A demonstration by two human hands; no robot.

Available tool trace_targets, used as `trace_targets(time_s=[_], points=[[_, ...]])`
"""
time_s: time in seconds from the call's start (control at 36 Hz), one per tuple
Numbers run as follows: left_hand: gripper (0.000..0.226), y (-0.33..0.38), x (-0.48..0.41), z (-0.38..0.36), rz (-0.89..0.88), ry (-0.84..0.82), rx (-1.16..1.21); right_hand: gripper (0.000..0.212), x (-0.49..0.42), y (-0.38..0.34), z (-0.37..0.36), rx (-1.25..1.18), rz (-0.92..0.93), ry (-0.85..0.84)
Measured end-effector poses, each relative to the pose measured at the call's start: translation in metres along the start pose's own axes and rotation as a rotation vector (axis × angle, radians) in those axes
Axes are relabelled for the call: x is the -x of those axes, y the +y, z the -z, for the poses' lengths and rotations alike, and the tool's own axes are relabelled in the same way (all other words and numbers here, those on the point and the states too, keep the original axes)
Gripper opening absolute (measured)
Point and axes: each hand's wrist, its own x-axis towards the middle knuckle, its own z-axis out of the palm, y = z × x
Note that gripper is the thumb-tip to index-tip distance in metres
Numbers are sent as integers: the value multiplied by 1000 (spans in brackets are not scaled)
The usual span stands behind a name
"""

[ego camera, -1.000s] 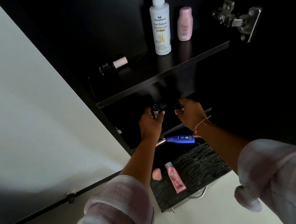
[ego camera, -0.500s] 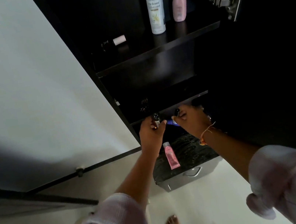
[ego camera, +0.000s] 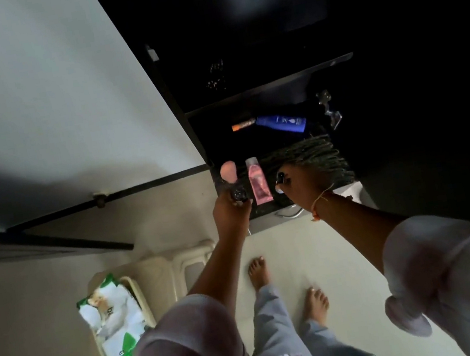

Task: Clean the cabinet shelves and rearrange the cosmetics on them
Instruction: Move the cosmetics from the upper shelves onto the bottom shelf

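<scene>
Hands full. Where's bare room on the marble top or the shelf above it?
Marble top: bare stretch right of the pink tube, beyond the right hand and its dark-capped bottle. Left end crowded: pink sponge, tube, left hand gripping a small dark bottle. Shelf above: blue bottle and orange-tipped tube fill the middle; the rest is too dark to judge.

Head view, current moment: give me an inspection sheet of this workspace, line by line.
Surface: dark marbled top, carrying a pink tube lying flat; pink sponge at its left edge.
Job's things: blue bottle on its side on the dark shelf.
Clutter: wipes pack in a cream basket on the floor.
Grippers: left hand grips a small dark bottle; right hand pinches a second small dark bottle.
Cables: nothing seen.
Surroundings: open white cabinet door at left; bare feet below.
</scene>
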Motion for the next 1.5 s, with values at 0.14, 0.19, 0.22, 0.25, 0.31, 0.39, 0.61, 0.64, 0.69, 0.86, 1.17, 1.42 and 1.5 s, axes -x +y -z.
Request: trace_targets(time_s=[0.14, 0.19, 0.22, 0.25, 0.31, 0.39, 0.61, 0.64, 0.69, 0.86, 1.17, 1.42, 1.5], points=[[18, -13, -23, -16, 4, 8, -34, 13, -17, 12, -22, 17, -37, 21], [13, -15, -29, -20, 27, 6, -29, 13, -21, 15, -28, 11, -42, 25], [13, -17, -32, -22, 29, 6, -30, 13, -23, 15, -31, 8, -39, 22], [14, -18, -34, -22, 26, 4, -34, 13, -24, 15, -33, 6, -29, 15], [16, -20, -36, -23, 18, -2, -37, 12, -26, 14, -37, 1, -14, 3], [17, -20, -39, -23, 2, -4, -16, 11, -28, 12, -42, -4, -4, -3], [22, -28, -46, -26, 5, -43, -3, 10, -34, 14, -47, 34, -5, -35], [22, -28, -46, -26, 3, -47, 6, 10, -34, 15, -47, 37, -4, -38], [22, -27, -44, -26, -10, -51, 10, 11, -34, 16, -48, 41, 0, -40], [21, -22, -40, -24, -29, -53, -2, 11, -35, 19, -50, 17, 12, -26], [47, -23, -31, -8, -129, -30, -63, 55, -15, 11, -20, -31, -68, -119], [58, 44, 13, 51, -271, 84, -68, 65, 14, -34, 50, 48, 35, 147], [52, 84, 23, 68, -368, 158, -59, 68, 24, -56, 76, 36, 108, 286]])
